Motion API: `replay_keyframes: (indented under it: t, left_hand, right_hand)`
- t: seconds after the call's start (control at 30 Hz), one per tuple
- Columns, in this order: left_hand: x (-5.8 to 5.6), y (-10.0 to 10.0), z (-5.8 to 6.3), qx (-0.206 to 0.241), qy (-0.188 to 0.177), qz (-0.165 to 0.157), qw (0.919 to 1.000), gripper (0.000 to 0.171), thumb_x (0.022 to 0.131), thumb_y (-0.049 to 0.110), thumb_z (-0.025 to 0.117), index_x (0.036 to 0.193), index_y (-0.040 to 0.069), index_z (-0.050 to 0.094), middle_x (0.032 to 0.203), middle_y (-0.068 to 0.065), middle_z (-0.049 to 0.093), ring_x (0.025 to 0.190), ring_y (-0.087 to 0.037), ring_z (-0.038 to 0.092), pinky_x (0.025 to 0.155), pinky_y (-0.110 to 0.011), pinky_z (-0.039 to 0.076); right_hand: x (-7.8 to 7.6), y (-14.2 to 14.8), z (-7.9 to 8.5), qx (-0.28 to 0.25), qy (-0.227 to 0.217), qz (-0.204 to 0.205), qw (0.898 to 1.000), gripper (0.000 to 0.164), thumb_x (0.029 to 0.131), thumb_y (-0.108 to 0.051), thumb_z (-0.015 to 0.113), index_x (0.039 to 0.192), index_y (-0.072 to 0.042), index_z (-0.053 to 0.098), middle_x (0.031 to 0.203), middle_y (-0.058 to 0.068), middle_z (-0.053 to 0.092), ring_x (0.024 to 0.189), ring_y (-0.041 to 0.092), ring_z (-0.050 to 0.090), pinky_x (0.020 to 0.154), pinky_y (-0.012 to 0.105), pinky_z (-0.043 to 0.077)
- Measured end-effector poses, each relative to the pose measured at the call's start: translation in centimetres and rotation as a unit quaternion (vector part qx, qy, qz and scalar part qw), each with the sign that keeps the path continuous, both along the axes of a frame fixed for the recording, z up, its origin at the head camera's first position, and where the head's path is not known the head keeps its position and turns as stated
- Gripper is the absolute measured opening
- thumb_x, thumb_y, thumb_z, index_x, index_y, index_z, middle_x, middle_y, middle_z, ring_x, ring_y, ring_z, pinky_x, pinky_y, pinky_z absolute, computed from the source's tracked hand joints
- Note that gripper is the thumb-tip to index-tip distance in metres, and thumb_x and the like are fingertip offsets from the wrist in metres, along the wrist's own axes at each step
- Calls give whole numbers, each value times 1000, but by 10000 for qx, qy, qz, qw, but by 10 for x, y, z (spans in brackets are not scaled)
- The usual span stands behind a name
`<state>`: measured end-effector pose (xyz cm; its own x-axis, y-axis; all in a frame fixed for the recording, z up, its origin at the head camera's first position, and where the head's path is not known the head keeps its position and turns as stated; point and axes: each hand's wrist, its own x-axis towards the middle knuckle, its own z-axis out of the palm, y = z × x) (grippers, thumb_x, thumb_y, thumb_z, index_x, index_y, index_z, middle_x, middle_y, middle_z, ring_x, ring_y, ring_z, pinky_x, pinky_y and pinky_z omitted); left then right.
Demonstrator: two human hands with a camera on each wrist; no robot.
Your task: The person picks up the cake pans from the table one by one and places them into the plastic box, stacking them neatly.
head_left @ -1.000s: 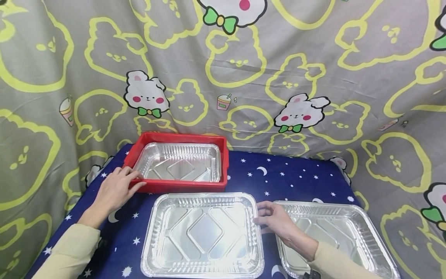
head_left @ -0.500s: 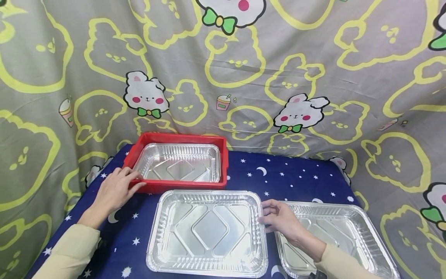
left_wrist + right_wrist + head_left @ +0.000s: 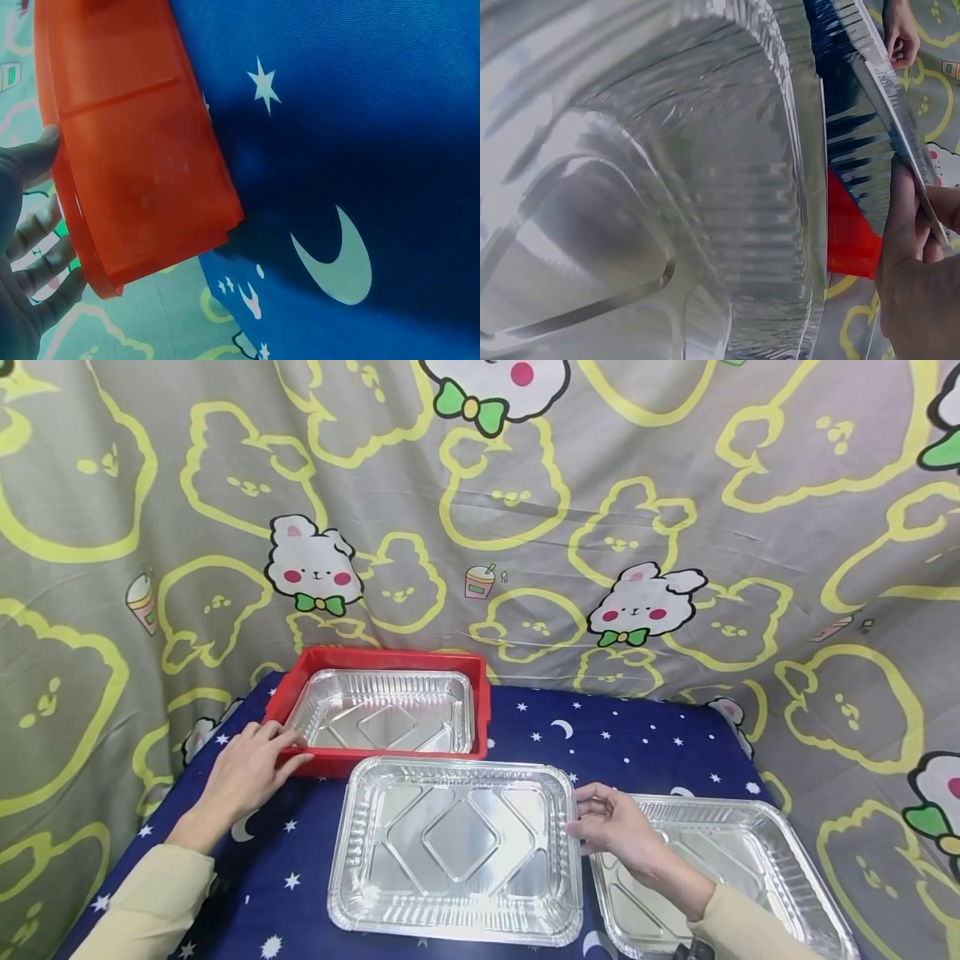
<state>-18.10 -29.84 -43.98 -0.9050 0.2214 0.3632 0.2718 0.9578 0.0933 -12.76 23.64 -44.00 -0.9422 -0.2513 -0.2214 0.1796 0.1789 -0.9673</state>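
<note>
My right hand (image 3: pixel 618 831) pinches the right rim of a rectangular foil pan (image 3: pixel 459 852), thumb on one side and fingers on the other in the right wrist view. The pan is tilted, its far edge overlapping the front of a red plastic bin (image 3: pixel 337 763). My left hand (image 3: pixel 251 768) holds the bin's front left corner; its thumb (image 3: pixel 45 154) lies against the rim and the fingers reach round behind it. Inside the bin sits a second foil pan (image 3: pixel 390 727).
A third foil pan (image 3: pixel 720 868) lies at the right, under my right forearm. A dark blue cloth (image 3: pixel 637 743) with stars and moons covers the table. Behind it hangs a grey curtain (image 3: pixel 525 560) with cartoon animals.
My right hand has carried the foil pan to the right and away from me, raising its far edge toward the bin. The left hand has stayed on the bin's corner.
</note>
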Motion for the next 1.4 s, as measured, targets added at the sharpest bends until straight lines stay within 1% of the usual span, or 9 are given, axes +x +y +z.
replay_keyframes:
  t: [0.3,0.43,0.6,0.73,0.83,1.0,1.1,1.23,1.4]
  left_hand:
    - [1,0,0,3,-48,24,10000,27,90,30,83,108,12,76,105,-19,68,99,-40,57,83,-56,53]
    - [1,0,0,1,-59,21,10000,26,90,30,83,107,12,76,105,-19,68,99,-41,58,84,-57,52]
    - [1,0,0,-2,-68,13,10000,25,90,30,83,107,13,77,105,-19,68,101,-41,58,84,-57,53]
    - [1,0,0,-10,-48,16,10000,25,90,30,83,107,13,77,104,-18,68,99,-40,58,83,-56,53]
    - [1,0,-1,-9,-3,15,10000,24,90,30,83,106,13,77,103,-17,68,98,-39,58,83,-55,53]
    - [1,0,-2,15,72,-17,10000,24,89,28,84,105,13,77,102,-17,68,98,-40,58,82,-56,52]
    - [1,0,-1,22,59,-5,10000,24,89,28,84,105,13,77,101,-17,68,98,-39,57,82,-56,52]
    - [1,1,0,28,8,12,10000,24,89,29,83,105,12,77,101,-17,67,98,-39,57,82,-55,52]
    - [1,0,-1,24,99,-32,9999,24,89,29,84,104,13,77,100,-16,67,97,-38,57,81,-54,52]
  right_hand:
    - [-1,10,3,-223,286,149,9992,42,89,3,75,124,7,54,96,-6,70,80,6,72,69,33,65]
    - [-1,15,5,-419,384,246,9981,36,89,4,74,121,0,57,97,-6,72,80,6,73,69,33,65]
    - [-1,21,10,-527,444,228,9974,34,89,5,74,116,-11,60,96,-8,73,80,4,73,67,31,64]
    - [-1,27,16,-525,508,193,9971,34,89,5,74,115,-13,61,96,-8,73,81,5,73,67,31,64]
    - [-2,31,21,-612,582,187,9962,34,90,6,73,115,-14,62,96,-7,73,83,6,73,68,30,64]
    - [-4,37,29,-758,664,239,9946,34,92,7,70,114,-18,63,97,-8,73,83,5,73,68,29,64]
    - [-5,40,33,-688,707,206,9949,33,92,6,70,114,-18,63,96,-8,73,82,5,72,68,27,63]
    - [-10,41,38,-510,758,106,9958,32,93,5,71,117,-14,61,97,-8,72,82,5,72,68,27,63]
    - [-16,40,45,-472,701,-59,9964,31,94,3,71,118,-14,61,98,-7,71,83,6,71,69,29,63]
